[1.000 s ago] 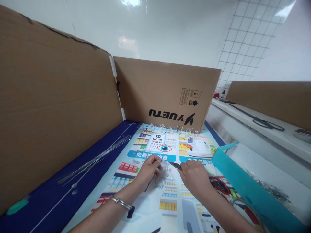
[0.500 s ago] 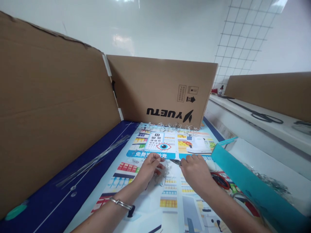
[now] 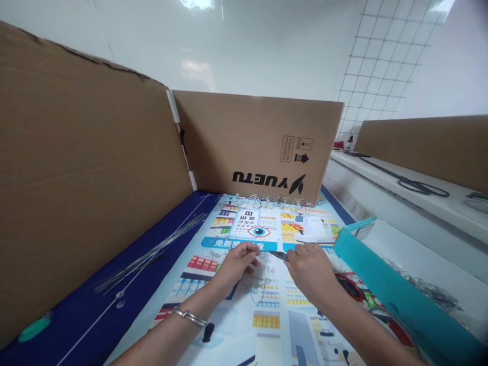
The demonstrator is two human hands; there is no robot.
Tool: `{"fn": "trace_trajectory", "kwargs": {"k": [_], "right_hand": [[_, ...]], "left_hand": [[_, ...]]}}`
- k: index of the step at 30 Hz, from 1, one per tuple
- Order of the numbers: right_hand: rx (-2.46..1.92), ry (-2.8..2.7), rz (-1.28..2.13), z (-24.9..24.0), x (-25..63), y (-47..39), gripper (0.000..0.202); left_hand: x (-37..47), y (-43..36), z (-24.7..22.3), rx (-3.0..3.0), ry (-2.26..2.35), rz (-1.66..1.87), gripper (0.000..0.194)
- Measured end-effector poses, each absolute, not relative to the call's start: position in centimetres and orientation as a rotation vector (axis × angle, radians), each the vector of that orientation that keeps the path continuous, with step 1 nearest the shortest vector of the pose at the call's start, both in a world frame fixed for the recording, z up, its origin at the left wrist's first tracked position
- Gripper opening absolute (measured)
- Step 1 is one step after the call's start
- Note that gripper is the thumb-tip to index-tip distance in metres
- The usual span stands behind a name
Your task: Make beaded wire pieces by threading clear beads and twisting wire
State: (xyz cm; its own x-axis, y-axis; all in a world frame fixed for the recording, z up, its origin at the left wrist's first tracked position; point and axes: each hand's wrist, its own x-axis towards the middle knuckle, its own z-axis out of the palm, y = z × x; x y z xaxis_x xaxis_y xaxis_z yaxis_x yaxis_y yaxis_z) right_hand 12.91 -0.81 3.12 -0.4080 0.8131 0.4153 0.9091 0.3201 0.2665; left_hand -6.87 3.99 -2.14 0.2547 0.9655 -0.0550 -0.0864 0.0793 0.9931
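My left hand (image 3: pixel 241 258) is closed in a pinch on a thin wire (image 3: pixel 256 292), whose fine bent strands hang below the fingers over the printed sheet. My right hand (image 3: pixel 310 267) is wrapped round a pair of pliers (image 3: pixel 279 254). The jaws of the pliers point left toward the left fingertips, with a small gap between; the handles are hidden in the palm. A metal bracelet (image 3: pixel 189 317) circles the left wrist. Under both hands lies a colourful printed sheet (image 3: pixel 267 330).
Straight wires (image 3: pixel 156 249) lie on the blue surface at left. Small bent wire pieces (image 3: pixel 274 201) line the foot of the cardboard panel (image 3: pixel 259 137). A teal box (image 3: pixel 400 295) at right holds a heap of wire pieces (image 3: pixel 430 292). Another cardboard panel (image 3: pixel 76 168) stands at left.
The view has shifted slightly. Both hands keep their grips, the pliers still close to the left fingertips; the hanging wire has changed its position a little.
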Motion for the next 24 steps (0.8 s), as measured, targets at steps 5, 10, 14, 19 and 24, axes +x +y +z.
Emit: {"fn": "trace_trajectory", "kwargs": {"k": [5, 10, 14, 19, 24], "right_hand": [[-1.576, -2.397, -0.669, 3.1, 12.8, -0.9, 0.014], [-1.576, -2.4, -0.648, 3.0, 12.7, -0.9, 0.015], [-1.565, -2.395, -0.639, 3.1, 12.6, -0.9, 0.018], [-1.556, -2.394, -0.571, 2.7, 12.5, -0.9, 0.019], [-1.507, -2.328, -0.488, 1.1, 12.5, -0.5, 0.019]], "left_hand": [[-7.2, 4.0, -1.6, 1.262, 0.985, 0.966, 0.023], [-7.4, 4.2, -1.9, 1.319, 0.985, 0.956, 0.017], [-7.5, 4.3, -2.2, 1.344, 0.997, 0.955, 0.017], [-7.5, 4.2, -2.1, 1.33, 0.993, 0.949, 0.018], [-7.6, 4.2, -1.7, 1.249, 0.954, 0.958, 0.021]]}}
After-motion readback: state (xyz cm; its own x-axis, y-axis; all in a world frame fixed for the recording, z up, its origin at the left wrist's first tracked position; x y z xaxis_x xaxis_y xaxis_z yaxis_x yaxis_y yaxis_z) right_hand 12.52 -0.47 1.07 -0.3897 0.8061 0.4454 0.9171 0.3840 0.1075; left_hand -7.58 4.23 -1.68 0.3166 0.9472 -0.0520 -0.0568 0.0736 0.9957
